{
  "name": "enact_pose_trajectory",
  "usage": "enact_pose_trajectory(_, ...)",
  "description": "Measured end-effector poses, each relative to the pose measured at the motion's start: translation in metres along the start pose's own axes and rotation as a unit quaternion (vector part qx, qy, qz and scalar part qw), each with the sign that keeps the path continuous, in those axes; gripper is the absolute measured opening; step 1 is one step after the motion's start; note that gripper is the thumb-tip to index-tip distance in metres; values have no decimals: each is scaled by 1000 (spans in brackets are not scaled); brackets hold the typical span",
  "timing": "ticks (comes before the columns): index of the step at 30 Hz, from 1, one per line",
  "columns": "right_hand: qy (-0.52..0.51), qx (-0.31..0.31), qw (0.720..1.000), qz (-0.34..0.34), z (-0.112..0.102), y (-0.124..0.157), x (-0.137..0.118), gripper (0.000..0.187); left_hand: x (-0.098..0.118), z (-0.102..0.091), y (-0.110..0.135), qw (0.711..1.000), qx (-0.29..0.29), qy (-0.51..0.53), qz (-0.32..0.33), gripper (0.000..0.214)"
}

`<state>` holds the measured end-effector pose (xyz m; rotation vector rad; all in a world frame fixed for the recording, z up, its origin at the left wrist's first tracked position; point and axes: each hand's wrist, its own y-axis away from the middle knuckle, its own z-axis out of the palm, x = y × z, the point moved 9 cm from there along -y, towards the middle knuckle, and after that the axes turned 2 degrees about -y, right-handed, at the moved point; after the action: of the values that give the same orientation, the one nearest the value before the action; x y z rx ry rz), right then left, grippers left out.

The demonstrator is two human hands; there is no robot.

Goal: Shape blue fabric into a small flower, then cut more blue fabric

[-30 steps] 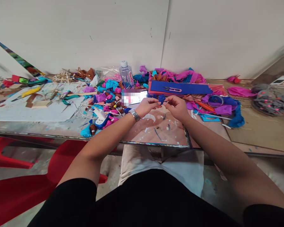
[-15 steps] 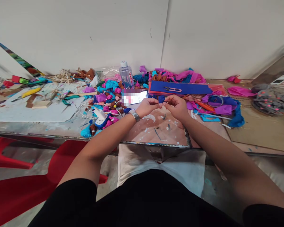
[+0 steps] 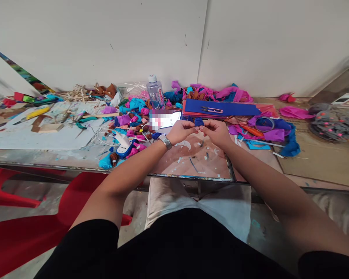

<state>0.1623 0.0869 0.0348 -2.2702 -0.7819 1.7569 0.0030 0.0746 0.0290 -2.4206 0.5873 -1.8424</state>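
Observation:
Between my fingertips is a small dark blue piece of crepe paper (image 3: pixel 199 122), bunched up. My left hand (image 3: pixel 181 132), below a metal wristwatch (image 3: pixel 165 142), pinches it from the left. From the other side my right hand (image 3: pixel 216 133) closes thumb and fingers on it. Both hands hover over the brown board at the table's front. Just behind my left hand lies a lit phone (image 3: pixel 170 119). Behind my right hand, thread snips (image 3: pixel 212 110) rest on a stack of blue and red sheets (image 3: pixel 235 108).
A plastic bottle (image 3: pixel 156 95) stands behind the phone. Crumpled crepe paper (image 3: pixel 136 104) lies in heaps around it. At left are a white power adapter (image 3: pixel 122 143), a yellow cutter (image 3: pixel 38 112) and a white board (image 3: pixel 66 141). A tape roll (image 3: pixel 264 124) sits at right; red stools (image 3: pixel 75 197) stand below.
More of the dark blue paper now shows between my fingertips. My right fingers have lowered slightly and flattened against it. My arms have hardly moved.

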Motion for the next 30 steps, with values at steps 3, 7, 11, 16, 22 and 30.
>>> enact_pose_trajectory(3, 3, 4, 1000, 6, -1, 0, 1, 38, 2, -1, 0, 1000, 4, -16, 0, 52)
enact_pose_trajectory(7, -2, 18, 1000, 14, -3, -1, 4, 41, 5, -4, 1, 999, 19, -27, 0, 49)
enact_pose_trajectory(11, -3, 23, 1000, 13, -3, -2, 7, 38, 6, -4, 1, 1000, 19, -25, -1, 49)
enact_pose_trajectory(16, 42, 34, 998, -13, -6, 0, 3, 27, 1, -2, 0, 1000, 12, -27, -2, 51)
enact_pose_trajectory(22, 63, 63, 996, -23, -10, 3, 2, 24, -4, 2, 0, 1000, 4, -23, -13, 49)
enact_pose_trajectory(30, 11, 59, 998, -1, -5, 3, 7, 25, -11, 9, -1, 1000, -6, 2, -15, 45)
